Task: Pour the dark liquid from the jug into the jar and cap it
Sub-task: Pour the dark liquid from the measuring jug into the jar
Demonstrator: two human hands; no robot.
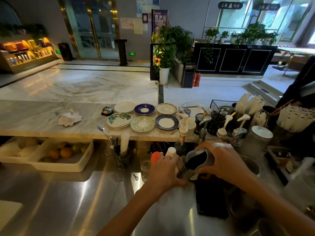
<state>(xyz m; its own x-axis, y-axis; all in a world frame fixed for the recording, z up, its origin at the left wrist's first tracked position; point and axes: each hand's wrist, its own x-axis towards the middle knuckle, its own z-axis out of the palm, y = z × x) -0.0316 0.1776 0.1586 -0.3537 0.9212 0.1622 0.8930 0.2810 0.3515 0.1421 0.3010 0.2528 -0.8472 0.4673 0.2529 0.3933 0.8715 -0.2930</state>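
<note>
My right hand (221,160) grips a grey metal jug (200,159) tilted sharply down to the left, and dark liquid shows at its mouth. Below the spout stands a glass jar (185,174), mostly hidden, steadied by my left hand (163,171) wrapped around its left side. The jug's lip sits right over the jar's opening. A black scale or mat (210,200) lies under and in front of the jar. I see no jar cap that I can tell apart.
A clear glass (145,165), an orange-capped bottle (156,156) and a white-capped bottle (171,151) stand just left of my hands. Syrup pump bottles (183,132) and a metal canister (257,140) crowd behind. A utensil holder (121,155) and fruit trays (63,154) sit farther left.
</note>
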